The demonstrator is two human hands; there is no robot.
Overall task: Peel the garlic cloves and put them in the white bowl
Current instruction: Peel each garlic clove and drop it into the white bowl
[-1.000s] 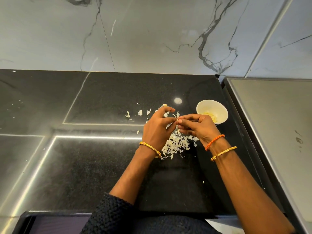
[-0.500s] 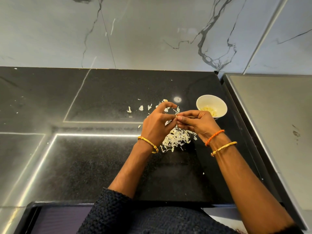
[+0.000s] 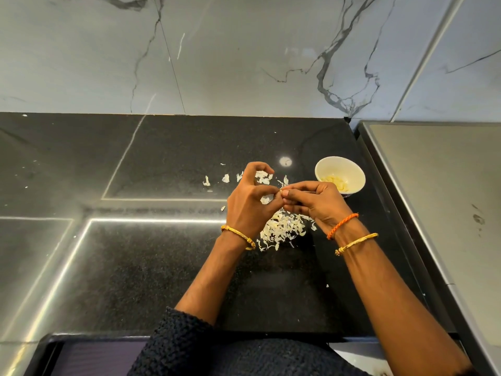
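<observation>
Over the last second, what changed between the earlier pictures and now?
Very little. Both hands stay together over the peel pile, the left hand and right hand pinching a clove between their fingertips; the clove itself is mostly hidden. Nothing was picked up or let go. The bowl with peeled cloves and the scattered peels stayed put.

Both forearms reaching forward from the bottom of the view, converging toward the middle. Left hand [image 3: 250,202] seen from its back, index finger arched high and curled, thumb and another fingertip pinched toward the right. Right hand [image 3: 314,200] turned knuckles up, fingers curled inward, tips meeting those of the left in a shared pinch on something too small to make out. Left wrist ringed by a gold bangle; right wrist by an orange thread and a gold bangle. Dark knitted sleeve at the left elbow.
</observation>
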